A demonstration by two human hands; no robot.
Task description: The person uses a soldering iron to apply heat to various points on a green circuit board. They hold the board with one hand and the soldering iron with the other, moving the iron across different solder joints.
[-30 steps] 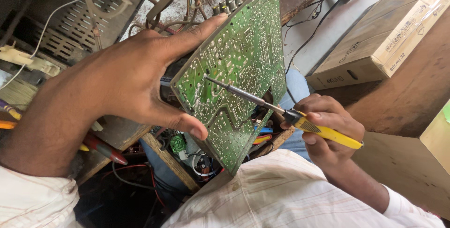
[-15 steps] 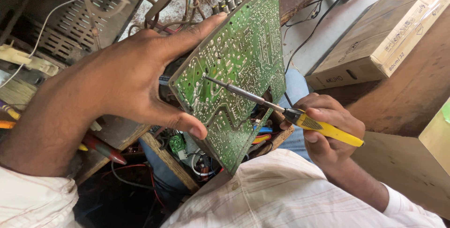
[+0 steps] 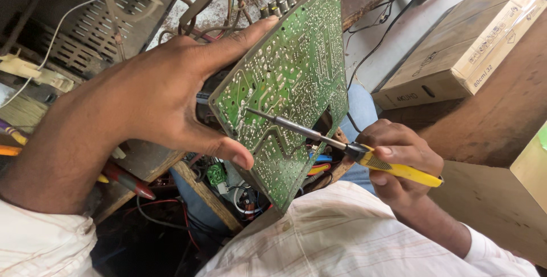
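A: Two hands, both busy. The left hand (image 3: 165,100) grips the green circuit board (image 3: 290,83) by its edge, thumb curled under the lower corner and fingers spread along the top side, holding it tilted with the solder side facing up.

B: And the right hand (image 3: 399,157)?

A: Its fingers are clenched round the yellow handle of one soldering iron (image 3: 342,147), whose metal tip touches the board near the lower left of the solder side.

B: What might go wrong?

A: The board rests only in that one-handed grip, so pressure from the tip could probably make it twist or slip, and the tip could skid across neighbouring joints.

B: Around them?

A: One cardboard box (image 3: 473,43) lies well apart to the right, and tangled wires (image 3: 239,194) hang below the board.
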